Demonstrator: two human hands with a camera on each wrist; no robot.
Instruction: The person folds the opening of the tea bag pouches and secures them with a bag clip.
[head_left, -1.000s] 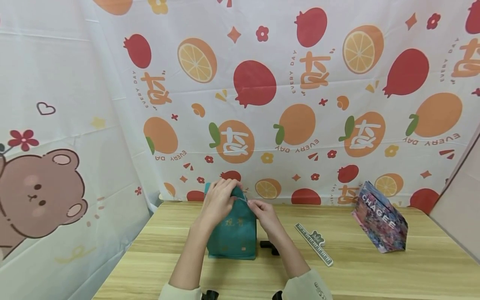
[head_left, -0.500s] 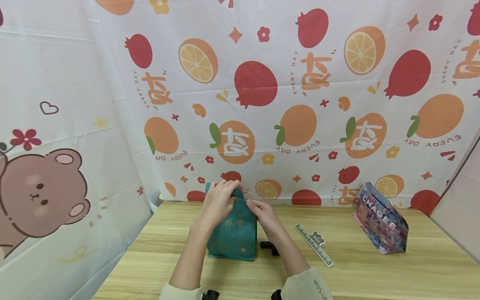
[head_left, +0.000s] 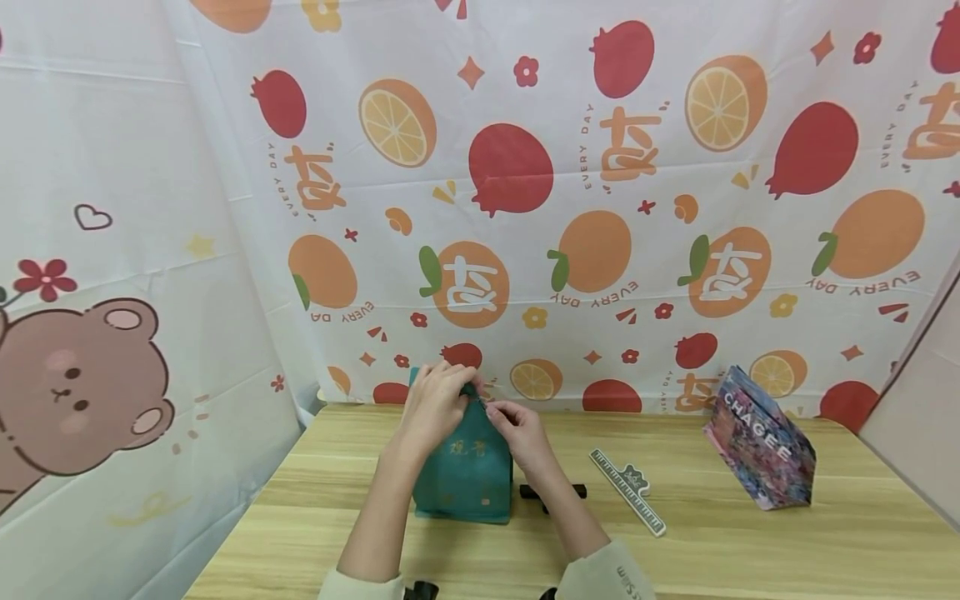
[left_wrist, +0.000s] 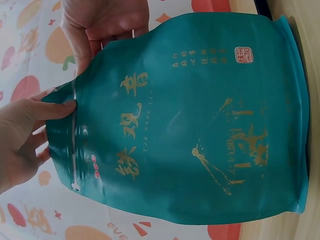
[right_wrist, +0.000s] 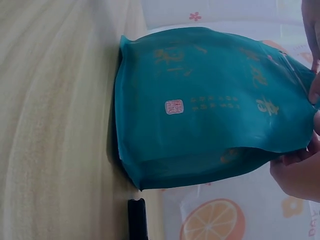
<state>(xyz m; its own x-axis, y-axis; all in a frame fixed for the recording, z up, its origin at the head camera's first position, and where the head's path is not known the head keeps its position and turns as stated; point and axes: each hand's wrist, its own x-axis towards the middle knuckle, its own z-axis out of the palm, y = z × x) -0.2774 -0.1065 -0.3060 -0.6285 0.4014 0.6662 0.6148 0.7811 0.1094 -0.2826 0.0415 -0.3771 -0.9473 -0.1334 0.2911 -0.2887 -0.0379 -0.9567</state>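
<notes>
Teal pouch (left_wrist: 175, 115) upright, interior hidden

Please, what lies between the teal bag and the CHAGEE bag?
In the head view, a black object, crossed by the right forearm, then a piano-patterned strip.

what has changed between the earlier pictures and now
The right hand moved slightly left at the top of the teal bag, and more of the black object by its forearm now shows. The left hand still grips the bag; the piano-key strip and CHAGEE bag stayed put.
</notes>
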